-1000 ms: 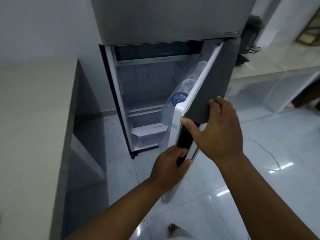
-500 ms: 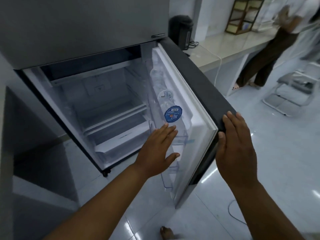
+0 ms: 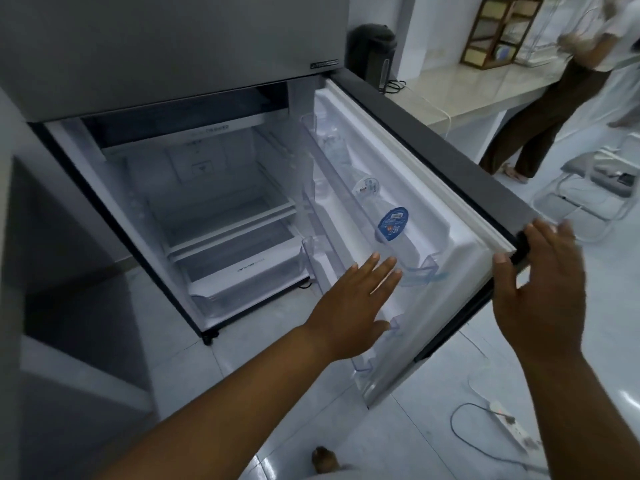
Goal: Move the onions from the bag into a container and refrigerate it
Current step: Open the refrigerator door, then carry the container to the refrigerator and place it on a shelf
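The grey fridge (image 3: 166,50) stands in front of me with its lower door (image 3: 433,157) swung wide to the right. Bare shelves (image 3: 221,216) and a clear bottom drawer (image 3: 242,271) show inside. Water bottles (image 3: 391,226) sit in the door racks. My left hand (image 3: 353,306) hovers flat, fingers apart, in front of the door's inner racks. My right hand (image 3: 543,289) is spread at the door's outer edge, thumb near the rim, holding nothing. No onions, bag or container are in view.
A grey counter (image 3: 41,237) flanks the fridge on the left. Right of it, a light worktop (image 3: 478,95) carries a black kettle (image 3: 372,53) and a wooden rack (image 3: 498,32). A person (image 3: 554,88) stands there. A chair (image 3: 595,188) and a power strip (image 3: 512,427) occupy the floor.
The door has swung from nearly edge-on to wide open. My left hand let go of its edge and moved inside the door; my right hand slid to the outer rim.
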A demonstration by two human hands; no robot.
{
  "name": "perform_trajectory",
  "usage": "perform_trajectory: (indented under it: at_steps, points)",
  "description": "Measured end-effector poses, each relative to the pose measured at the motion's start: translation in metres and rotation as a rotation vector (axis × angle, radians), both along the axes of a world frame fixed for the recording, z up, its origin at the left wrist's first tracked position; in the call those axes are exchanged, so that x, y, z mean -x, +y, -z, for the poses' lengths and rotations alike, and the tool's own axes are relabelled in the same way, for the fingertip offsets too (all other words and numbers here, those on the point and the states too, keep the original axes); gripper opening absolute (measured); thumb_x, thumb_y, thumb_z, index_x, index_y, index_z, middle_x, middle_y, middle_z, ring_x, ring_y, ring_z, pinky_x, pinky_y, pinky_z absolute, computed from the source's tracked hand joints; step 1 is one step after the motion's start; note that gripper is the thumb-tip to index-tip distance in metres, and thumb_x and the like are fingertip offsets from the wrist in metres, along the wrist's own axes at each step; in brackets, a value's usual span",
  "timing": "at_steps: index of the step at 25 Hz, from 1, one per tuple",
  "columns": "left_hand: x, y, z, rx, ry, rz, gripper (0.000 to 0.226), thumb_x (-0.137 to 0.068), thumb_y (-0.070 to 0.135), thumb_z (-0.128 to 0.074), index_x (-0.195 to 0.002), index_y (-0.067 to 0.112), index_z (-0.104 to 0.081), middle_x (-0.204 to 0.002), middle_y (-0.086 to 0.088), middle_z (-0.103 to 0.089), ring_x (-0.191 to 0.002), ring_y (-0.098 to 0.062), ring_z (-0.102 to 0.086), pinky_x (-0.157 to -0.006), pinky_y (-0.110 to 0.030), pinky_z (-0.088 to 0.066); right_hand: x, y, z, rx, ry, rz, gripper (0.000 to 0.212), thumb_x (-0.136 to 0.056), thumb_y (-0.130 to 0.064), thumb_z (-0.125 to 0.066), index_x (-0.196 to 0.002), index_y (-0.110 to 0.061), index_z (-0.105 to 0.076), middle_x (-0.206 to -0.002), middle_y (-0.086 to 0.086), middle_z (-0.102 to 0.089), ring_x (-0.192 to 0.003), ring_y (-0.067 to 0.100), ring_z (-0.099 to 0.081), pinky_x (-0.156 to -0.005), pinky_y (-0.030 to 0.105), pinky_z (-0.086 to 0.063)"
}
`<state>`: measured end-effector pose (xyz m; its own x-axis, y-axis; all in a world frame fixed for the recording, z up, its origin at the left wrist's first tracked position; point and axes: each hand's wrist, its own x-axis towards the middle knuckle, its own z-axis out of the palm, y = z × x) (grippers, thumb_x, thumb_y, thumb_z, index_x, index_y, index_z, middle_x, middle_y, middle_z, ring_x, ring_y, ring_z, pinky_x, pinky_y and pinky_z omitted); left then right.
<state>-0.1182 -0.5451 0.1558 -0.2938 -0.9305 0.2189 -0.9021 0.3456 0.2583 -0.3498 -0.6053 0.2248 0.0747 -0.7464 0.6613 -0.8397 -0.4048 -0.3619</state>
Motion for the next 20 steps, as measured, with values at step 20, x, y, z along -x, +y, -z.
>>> perform_trajectory:
  at_steps: [20]
  points:
    - [-0.101, 0.504, 0.087, 0.288, 0.576, -2.028, 0.037, -0.087, 0.026, -0.068, -0.121, 0.012, -0.063, -0.114, -0.003, -0.067, -0.103, -0.017, -0.062, -0.09, -0.032, -0.05, -0.353, 0.318, 0.117, -0.976, 0.689, -1.758, 0.042, -0.092, -0.027, -0.06, -0.133, -0.021, -0.052, -0.123, -0.013, -0.057, -0.113, -0.001, -0.051, -0.096, 0.009, -0.039]
